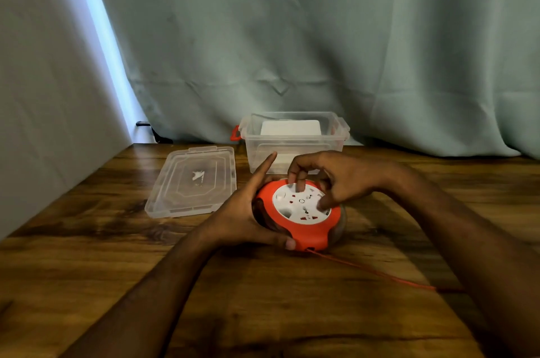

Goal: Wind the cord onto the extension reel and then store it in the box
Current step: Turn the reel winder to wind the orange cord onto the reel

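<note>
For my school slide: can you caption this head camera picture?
Left hand holds the reel while right hand turns it, cord trailing, box open.

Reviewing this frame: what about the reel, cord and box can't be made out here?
Head view only:
- Cord: its far end runs under the right forearm, so its remaining length is hidden.
- Reel: the wound cord inside is covered by the left hand and the red housing.
- Reel's white face: the right hand covers part; socket markings are too small.
- Box: the white item inside is blurred through clear plastic.
</note>
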Demonstrator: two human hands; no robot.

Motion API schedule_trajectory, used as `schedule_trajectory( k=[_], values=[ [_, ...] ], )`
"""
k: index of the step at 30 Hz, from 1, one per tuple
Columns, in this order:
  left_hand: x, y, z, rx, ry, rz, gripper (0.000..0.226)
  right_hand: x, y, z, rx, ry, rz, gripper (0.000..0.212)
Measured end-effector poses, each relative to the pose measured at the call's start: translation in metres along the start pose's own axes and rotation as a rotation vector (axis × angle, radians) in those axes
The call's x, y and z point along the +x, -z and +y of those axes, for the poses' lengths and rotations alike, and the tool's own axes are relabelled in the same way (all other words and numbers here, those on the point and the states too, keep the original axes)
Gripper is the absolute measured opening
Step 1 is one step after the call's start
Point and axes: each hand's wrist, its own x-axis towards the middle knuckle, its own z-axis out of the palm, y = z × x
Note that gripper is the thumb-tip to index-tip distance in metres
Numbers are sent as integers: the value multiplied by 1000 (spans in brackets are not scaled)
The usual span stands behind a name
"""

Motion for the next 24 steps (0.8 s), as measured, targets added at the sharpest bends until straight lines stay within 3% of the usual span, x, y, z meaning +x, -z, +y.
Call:
schedule_trajectory(
  k=[13, 24],
  values=[
    [0, 0, 2, -6, 1, 2, 149, 2, -3, 2, -30, -3, 17, 67],
    [1, 3, 2, -17, -5, -14, 150, 8, -18, -4, -224, -59, 105, 46]
  ],
)
